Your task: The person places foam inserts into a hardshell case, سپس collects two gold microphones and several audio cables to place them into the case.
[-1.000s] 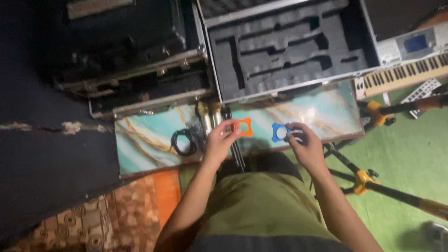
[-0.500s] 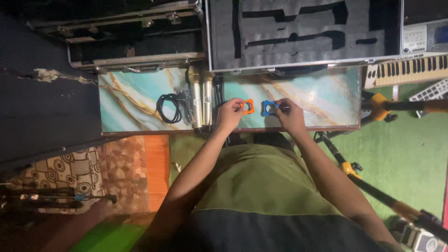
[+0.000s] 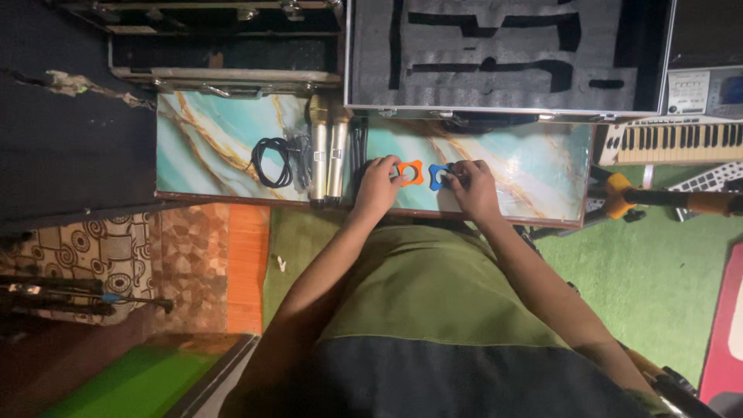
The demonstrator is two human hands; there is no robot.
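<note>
**Both hands on coloured rings at marble-patterned bench**

Head view: The left hand (image 3: 379,186) gripped an orange ring (image 3: 410,172) with lobed corners, fingers pinched on its left edge. The right hand (image 3: 472,188) gripped a matching blue ring (image 3: 438,176) at its right edge. Both rings lay on the bench (image 3: 526,166), just beside each other, at its near edge. Left of the hands lay two gold microphones (image 3: 327,147) side by side, then a coiled black cable (image 3: 272,161). An open foam-lined case (image 3: 503,54) stood at the far side; a keyboard (image 3: 673,142) sat right.
</note>
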